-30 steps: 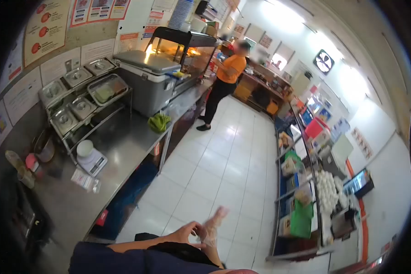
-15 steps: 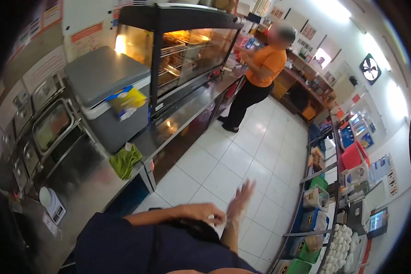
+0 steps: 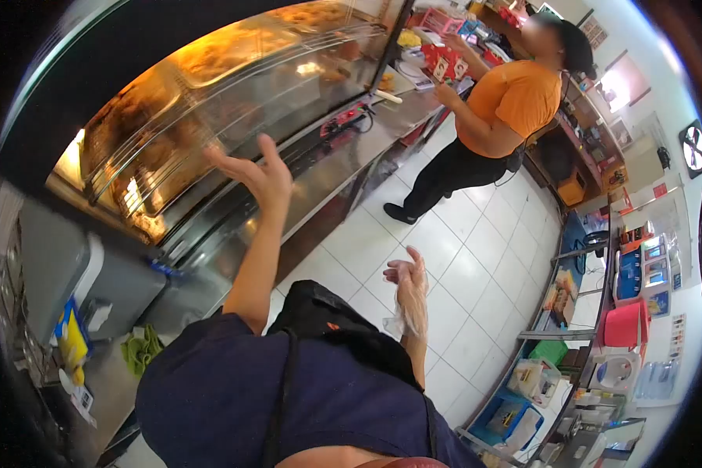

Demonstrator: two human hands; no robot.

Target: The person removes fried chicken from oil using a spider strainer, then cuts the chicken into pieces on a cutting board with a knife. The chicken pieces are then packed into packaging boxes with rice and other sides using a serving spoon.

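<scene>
Reaching up at ten o'clock, our left hand (image 3: 264,178) spreads its fingers wide before the warmer (image 3: 210,86) glass, holding nothing; whether it touches the pane we cannot tell. Our right hand (image 3: 410,287), near four o'clock, stands upright and open inside a clear glove (image 3: 402,318), fingers loosely together, gripping nothing. Half a second ago the left hand sat at the right wrist. A co-worker (image 3: 511,97) in orange stands at one o'clock.
</scene>
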